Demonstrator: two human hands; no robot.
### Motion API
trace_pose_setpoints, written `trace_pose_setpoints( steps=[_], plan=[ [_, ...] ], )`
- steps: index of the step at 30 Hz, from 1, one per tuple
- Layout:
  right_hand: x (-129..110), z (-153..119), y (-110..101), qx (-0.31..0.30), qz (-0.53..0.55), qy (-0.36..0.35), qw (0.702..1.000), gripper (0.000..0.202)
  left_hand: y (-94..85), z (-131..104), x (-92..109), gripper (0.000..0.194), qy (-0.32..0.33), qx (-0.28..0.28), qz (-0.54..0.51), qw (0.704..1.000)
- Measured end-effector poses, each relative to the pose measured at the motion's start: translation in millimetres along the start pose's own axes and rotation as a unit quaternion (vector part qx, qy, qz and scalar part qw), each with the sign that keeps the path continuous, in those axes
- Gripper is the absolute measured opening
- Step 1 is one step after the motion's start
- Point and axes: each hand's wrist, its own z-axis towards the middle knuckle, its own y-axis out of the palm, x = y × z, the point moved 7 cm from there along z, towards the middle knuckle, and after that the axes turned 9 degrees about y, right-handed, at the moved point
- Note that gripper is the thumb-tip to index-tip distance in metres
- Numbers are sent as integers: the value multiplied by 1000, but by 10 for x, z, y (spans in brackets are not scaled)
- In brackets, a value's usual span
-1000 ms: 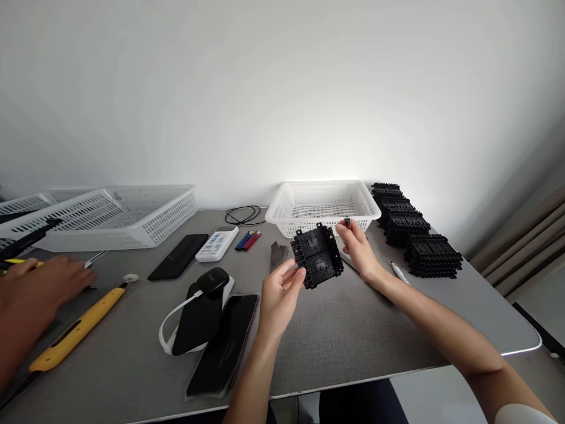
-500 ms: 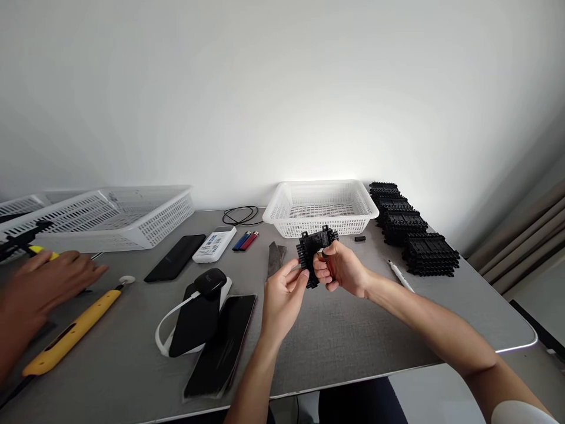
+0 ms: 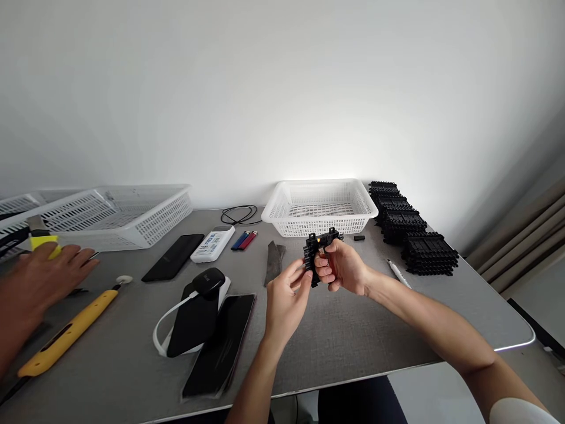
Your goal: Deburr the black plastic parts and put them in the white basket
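My left hand [image 3: 288, 297] pinches the lower left side of a black ridged plastic part [image 3: 309, 254], held up in front of the white basket [image 3: 321, 227]. My right hand [image 3: 342, 266] is closed round a lighter, mostly hidden by the fingers, with its metal top against the part. A small orange flame [image 3: 318, 240] shows at the lighter's top, beside the black plastic. Several stacks of similar black parts [image 3: 430, 253] stand to the right of the basket.
Blue and red lighters [image 3: 245, 240], a grey strip [image 3: 273, 262], a white power bank [image 3: 213, 244], phones [image 3: 225, 347], a black cable [image 3: 239, 215] and a white pen [image 3: 399, 274] lie around. At left, another person's hand [image 3: 53, 277] is near a yellow tool [image 3: 70, 333] and white baskets [image 3: 163, 218].
A flame now shows at the lighter. The black part has turned and shifted slightly right with my hands. At left, the other person's hand has moved slightly left.
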Motion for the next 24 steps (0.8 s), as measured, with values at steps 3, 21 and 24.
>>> trace_pose_setpoints(
  steps=[3, 21, 24],
  plan=[
    [-2, -5, -4, 1, 23, 4, 1000, 16, -6, 2, 8, 34, 7, 3, 9, 1000],
    [-15, -16, -93, 56, 72, -15, 996, 20, -57, -12, 42, 34, -5, 62, 2, 998],
    [2, -13, -72, 60, 4, -5, 998, 19, -40, -13, 50, 29, 3, 54, 19, 998]
  ],
)
